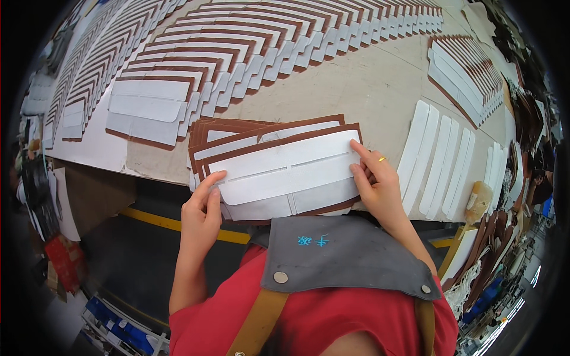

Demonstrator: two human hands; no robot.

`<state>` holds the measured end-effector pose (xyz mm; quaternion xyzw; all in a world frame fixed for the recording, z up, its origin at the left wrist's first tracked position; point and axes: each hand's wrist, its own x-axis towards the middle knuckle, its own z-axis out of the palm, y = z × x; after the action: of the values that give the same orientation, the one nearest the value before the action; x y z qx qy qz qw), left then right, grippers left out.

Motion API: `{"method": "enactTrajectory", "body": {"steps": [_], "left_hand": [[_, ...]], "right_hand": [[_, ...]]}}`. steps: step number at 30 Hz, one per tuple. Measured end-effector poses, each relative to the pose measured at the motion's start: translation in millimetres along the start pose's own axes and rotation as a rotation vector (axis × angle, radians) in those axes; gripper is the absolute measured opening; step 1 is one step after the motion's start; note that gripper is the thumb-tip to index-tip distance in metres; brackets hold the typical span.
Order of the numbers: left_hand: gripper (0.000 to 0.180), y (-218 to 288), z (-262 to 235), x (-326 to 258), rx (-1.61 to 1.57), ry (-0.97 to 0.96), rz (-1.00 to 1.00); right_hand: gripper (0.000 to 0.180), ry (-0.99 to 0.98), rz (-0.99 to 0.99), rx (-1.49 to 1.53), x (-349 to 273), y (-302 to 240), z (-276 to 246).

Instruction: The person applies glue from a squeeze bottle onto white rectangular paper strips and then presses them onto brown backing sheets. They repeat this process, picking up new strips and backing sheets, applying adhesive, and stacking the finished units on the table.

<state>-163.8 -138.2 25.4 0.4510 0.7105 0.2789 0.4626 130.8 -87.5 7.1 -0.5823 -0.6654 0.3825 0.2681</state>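
At the table's front edge lies a stack of brown-edged panels (205, 126). Its uppermost brown-edged panel (285, 169) carries a long white strip with rounded lower corners over a grey-white lower part. My left hand (202, 209) pinches the left end of this panel between thumb and fingers. My right hand (377, 183), with a ring on one finger, grips the right end, index finger lying along the white strip's upper corner. The panel slants slightly up toward the right. Whether it is lifted off those beneath cannot be told.
Long overlapping rows of similar panels (148, 101) cover the table (332, 89) at the back and left. A smaller fan of panels (457, 77) sits at the far right. Loose white strips (436, 160) and a yellowish block (478, 202) lie to the right; hanging brown pieces (522, 127) line that edge.
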Motion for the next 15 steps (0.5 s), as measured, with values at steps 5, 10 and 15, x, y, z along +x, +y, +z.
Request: {"method": "enactTrajectory", "body": {"steps": [5, 10, 15], "left_hand": [[0.027, -1, 1, 1, 0.112, 0.036, 0.062], [0.024, -3, -2, 4, 0.221, 0.061, 0.14], [0.015, 23, 4, 8, 0.59, 0.293, 0.329]], "right_hand": [[0.038, -0.038, -0.077, -0.187, 2, 0, -1], [0.038, -0.226, -0.014, -0.461, 10, -9, -20], [0.03, -0.071, -0.124, -0.501, 36, -18, -38]]}}
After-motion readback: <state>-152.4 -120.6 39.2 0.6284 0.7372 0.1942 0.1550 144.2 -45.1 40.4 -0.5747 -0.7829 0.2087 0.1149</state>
